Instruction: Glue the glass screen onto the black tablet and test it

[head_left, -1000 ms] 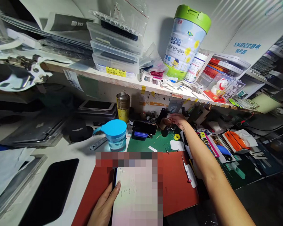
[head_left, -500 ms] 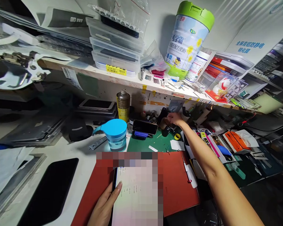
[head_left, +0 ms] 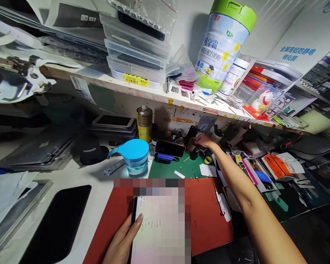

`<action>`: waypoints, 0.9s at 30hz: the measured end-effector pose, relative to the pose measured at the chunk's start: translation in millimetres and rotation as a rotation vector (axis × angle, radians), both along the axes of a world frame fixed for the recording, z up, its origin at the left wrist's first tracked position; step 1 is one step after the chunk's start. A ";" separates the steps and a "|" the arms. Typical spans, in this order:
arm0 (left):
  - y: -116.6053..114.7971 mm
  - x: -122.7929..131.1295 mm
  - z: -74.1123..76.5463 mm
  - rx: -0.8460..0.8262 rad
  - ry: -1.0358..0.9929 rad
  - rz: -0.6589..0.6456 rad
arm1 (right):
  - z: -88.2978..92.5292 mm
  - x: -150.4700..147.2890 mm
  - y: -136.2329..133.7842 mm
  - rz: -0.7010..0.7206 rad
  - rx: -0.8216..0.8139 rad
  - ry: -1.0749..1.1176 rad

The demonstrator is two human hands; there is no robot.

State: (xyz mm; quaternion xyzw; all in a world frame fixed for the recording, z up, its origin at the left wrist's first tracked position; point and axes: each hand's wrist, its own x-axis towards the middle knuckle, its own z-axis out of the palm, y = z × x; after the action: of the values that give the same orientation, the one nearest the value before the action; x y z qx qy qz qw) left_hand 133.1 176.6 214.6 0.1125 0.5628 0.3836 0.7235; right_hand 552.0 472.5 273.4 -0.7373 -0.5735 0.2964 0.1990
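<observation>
My left hand (head_left: 123, 236) is closed around the left edge of a tablet (head_left: 154, 238), thumb over the lit screen; blocky pixels cover much of it. The tablet is above a red mat (head_left: 211, 227). My right arm stretches to the back of the bench. There my right hand (head_left: 204, 140) has its fingers bent together at a small brown container (head_left: 191, 145); what they hold, if anything, I cannot make out. A roll of yellow tape (head_left: 208, 160) lies just below that hand. Left of it, a phone (head_left: 169, 148) leans on a blue stand (head_left: 165, 157).
A blue-lidded water cup (head_left: 136, 161) stands behind the tablet, near a yellow spray can (head_left: 145, 124). A dark glass panel (head_left: 57, 220) lies at left. A screwdriver (head_left: 219, 198) rests on the mat's right side. Overhead, a loaded shelf (head_left: 154, 93) crosses the bench.
The view has shifted slightly, so the shelf and its goods sit a little further right. Both hands stay in nearly the same places.
</observation>
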 end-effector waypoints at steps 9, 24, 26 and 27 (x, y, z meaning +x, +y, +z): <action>2.7 2.0 20.9 -0.051 -0.007 -0.007 | 20.0 19.1 -11.2 -0.081 0.057 0.152; -1.2 7.6 39.9 0.234 -0.102 -0.175 | 72.8 11.8 -119.6 -0.266 0.363 0.631; -3.5 6.6 39.8 0.264 -0.127 -0.181 | 86.3 -1.5 -157.3 -0.216 0.337 0.669; -5.4 5.8 39.4 0.278 -0.136 -0.187 | 93.1 -11.9 -176.9 -0.173 0.308 0.686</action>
State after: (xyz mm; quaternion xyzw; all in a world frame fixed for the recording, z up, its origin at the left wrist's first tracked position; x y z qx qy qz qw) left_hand 139.0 171.2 254.0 0.2369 0.4413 0.3955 0.7699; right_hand 540.2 295.6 366.5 -0.6022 -0.4472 0.4183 0.5122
